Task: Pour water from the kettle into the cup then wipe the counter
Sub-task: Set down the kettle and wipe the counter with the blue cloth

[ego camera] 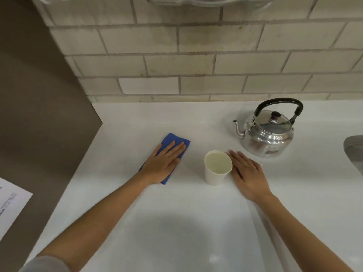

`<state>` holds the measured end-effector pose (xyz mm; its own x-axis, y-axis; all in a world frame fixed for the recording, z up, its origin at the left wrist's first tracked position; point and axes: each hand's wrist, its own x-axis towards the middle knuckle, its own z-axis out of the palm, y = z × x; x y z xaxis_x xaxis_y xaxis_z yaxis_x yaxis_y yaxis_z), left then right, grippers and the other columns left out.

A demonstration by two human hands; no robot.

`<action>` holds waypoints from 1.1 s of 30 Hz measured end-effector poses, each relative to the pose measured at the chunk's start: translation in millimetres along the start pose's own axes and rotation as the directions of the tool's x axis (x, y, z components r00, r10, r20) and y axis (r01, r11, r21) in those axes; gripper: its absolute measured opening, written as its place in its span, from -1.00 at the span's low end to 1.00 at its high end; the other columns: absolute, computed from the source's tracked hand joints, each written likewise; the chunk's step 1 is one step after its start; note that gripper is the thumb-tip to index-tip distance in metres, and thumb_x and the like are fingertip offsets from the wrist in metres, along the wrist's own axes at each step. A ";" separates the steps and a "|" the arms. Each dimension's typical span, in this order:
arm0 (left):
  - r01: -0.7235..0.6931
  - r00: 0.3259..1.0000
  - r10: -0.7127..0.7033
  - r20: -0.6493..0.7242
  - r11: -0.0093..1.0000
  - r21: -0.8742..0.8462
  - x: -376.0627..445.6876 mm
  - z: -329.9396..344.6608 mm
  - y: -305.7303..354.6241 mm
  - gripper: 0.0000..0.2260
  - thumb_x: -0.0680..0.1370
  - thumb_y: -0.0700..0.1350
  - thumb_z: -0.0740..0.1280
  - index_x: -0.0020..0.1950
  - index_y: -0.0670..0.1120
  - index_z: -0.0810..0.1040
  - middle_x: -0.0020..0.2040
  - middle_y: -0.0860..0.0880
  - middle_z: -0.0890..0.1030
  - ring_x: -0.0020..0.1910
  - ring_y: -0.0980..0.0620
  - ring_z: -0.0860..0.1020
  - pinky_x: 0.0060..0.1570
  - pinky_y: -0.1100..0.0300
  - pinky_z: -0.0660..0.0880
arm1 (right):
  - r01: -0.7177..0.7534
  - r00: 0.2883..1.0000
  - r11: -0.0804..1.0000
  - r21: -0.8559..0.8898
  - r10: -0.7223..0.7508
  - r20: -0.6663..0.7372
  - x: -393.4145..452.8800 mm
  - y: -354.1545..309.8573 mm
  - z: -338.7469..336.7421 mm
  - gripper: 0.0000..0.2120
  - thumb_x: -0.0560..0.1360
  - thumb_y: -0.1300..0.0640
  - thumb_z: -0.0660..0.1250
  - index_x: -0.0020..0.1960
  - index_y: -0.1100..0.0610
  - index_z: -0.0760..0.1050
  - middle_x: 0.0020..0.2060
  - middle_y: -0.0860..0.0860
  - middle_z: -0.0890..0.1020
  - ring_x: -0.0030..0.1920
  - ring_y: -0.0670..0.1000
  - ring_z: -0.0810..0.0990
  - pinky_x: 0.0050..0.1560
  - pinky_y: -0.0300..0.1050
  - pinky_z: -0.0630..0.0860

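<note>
A shiny metal kettle [268, 132] with a black handle stands upright at the back right of the white counter [186, 222], its spout pointing left. In front of it stands a white paper cup [217, 167] with water in it. My right hand [248, 173] lies flat on the counter just right of the cup, fingers together, holding nothing. A folded blue cloth [172, 140] lies to the cup's left. My left hand [164, 161] presses flat on top of the cloth, covering most of it.
A pale brick wall [196, 55] backs the counter. A brown panel [39, 114] closes off the left side, with a printed sheet [9, 205] at the lower left. A grey sink edge [354, 150] shows at the far right.
</note>
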<state>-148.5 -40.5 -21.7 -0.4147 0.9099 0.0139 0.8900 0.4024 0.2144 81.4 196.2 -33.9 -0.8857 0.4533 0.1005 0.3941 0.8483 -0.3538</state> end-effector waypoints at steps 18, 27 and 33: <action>0.579 0.813 -0.582 -0.023 0.803 0.139 -66.7 -6.4 -41.6 -0.45 0.66 -0.05 0.05 0.58 -0.04 -0.15 0.60 0.05 -0.26 0.57 -0.09 -0.24 0.51 -0.22 -0.11 | -0.016 1.000 1.000 -0.018 0.016 -0.009 1.1 -2.6 3.0 -0.54 0.70 0.02 0.07 0.58 -0.10 0.18 0.57 -0.17 0.25 0.59 -0.05 0.17 0.50 -0.04 0.11; 0.375 0.927 -0.372 -0.054 0.924 0.070 -92.0 17.0 105.1 -0.46 0.56 0.06 -0.35 0.57 0.02 -0.24 0.60 0.14 -0.10 0.57 0.02 -0.18 0.52 -0.11 -0.23 | -0.018 1.000 1.000 -0.004 0.018 -0.003 0.8 -1.7 3.1 -0.55 0.69 0.05 0.11 0.58 -0.07 0.22 0.57 -0.15 0.26 0.58 -0.03 0.19 0.51 -0.02 0.11; 0.241 0.969 -0.242 -0.043 0.970 -0.012 -159.0 21.0 127.3 -0.52 0.65 0.07 -0.04 0.58 0.08 0.01 0.58 0.20 0.08 0.56 0.11 0.04 0.44 -0.02 0.03 | -0.008 1.000 1.000 0.001 0.008 -0.004 2.0 1.3 4.1 -0.55 0.69 0.03 0.09 0.57 -0.09 0.22 0.57 -0.17 0.26 0.58 -0.04 0.20 0.51 0.00 0.13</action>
<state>34.8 -131.7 -17.1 -0.6253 0.7804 0.0034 0.7612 0.6089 0.2232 79.1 197.1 -37.9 -0.8812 0.4617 0.1017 0.4011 0.8440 -0.3560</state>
